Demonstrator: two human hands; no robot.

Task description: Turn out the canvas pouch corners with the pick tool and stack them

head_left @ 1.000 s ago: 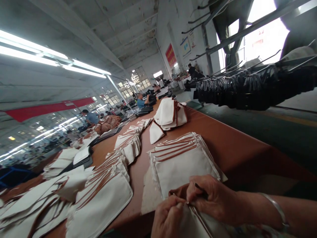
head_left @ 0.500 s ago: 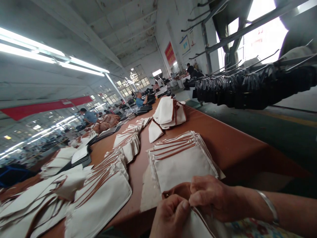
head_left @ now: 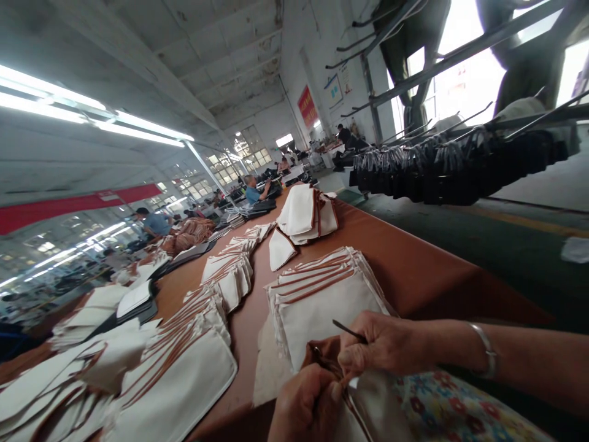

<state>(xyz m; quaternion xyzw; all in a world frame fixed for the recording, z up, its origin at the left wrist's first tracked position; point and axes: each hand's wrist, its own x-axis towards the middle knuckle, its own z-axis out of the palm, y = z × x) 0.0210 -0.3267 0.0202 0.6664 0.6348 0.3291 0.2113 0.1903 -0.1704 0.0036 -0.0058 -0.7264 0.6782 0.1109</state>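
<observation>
Low at the front, my left hand (head_left: 306, 402) is closed on a white bag piece (head_left: 380, 408) with a brown lining (head_left: 327, 351) and brown-trimmed edge. My right hand (head_left: 375, 344), wearing a silver bangle, is closed beside it, its fingertips pinching the brown edge. From the top of that fist juts a thin dark pointed tool (head_left: 348, 330); its exact kind cannot be made out. Just beyond both hands, a stack of white pieces with brown edging (head_left: 329, 313) lies on the brown-covered table (head_left: 409, 252).
Fanned rows of white pieces (head_left: 184, 374) run along the table's left side. A folded white pile (head_left: 297, 212) lies farther back. To the right stands a metal rack with black items (head_left: 414, 175). Co-workers (head_left: 154, 221) sit or stand in the distance.
The thin dark tool now shows above my right fist, where it was not visible before. My right hand has turned a little, and the view has shifted slightly right.
</observation>
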